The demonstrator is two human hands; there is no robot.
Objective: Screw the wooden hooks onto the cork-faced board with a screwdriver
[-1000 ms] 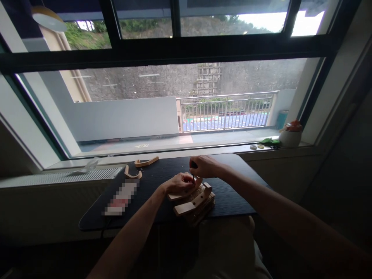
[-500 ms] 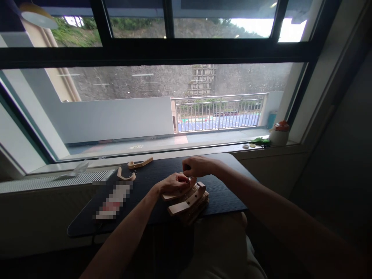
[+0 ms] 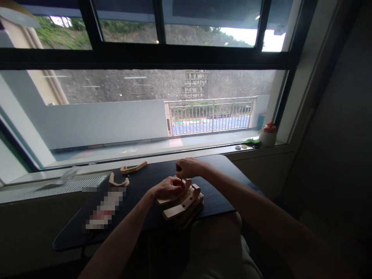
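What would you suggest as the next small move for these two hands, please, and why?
Perhaps a small turn of the dark-handled tool by the right hand, with the left hand steadying: the tool points down to where that hand rests on the rear wooden piece, and the front wooden piece shows dark spots, possibly screw heads.

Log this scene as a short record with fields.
Left hand: resting on one curved wooden piece, fingers beside the tool's lower end
Right hand: gripping a dark tool
Nearer piece: curved wood, on something woven
Table, left: two loose wooden pieces
Sill: white pot, orange top
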